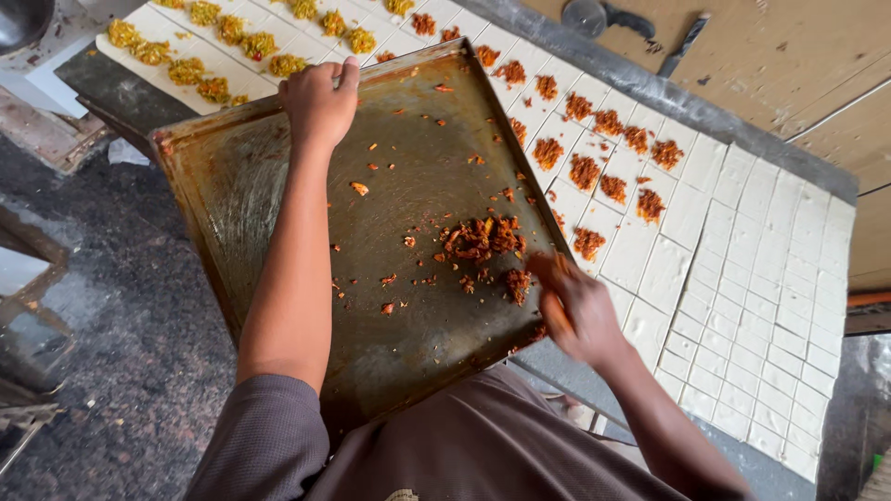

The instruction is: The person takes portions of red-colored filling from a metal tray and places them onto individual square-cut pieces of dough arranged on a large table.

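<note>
My left hand (320, 97) grips the far rim of a large greasy metal tray (278, 176), holding it tilted over the table's edge. On the tray lies a small heap of reddish-brown filling (481, 237) with scattered crumbs around it. My right hand (575, 311), blurred by motion, is at the tray's right rim beside that heap, fingers curled; whether it holds filling I cannot tell. To the right lies a sheet of white dough cut into squares (752, 278). Several squares carry red filling mounds (585, 172).
Yellow-green filling mounds (213, 56) sit on dough squares at the far left. A pizza-type cutter wheel (599, 17) and a dark-handled tool (682, 42) rest on the wooden surface beyond. A dark stone floor (121, 325) lies at left.
</note>
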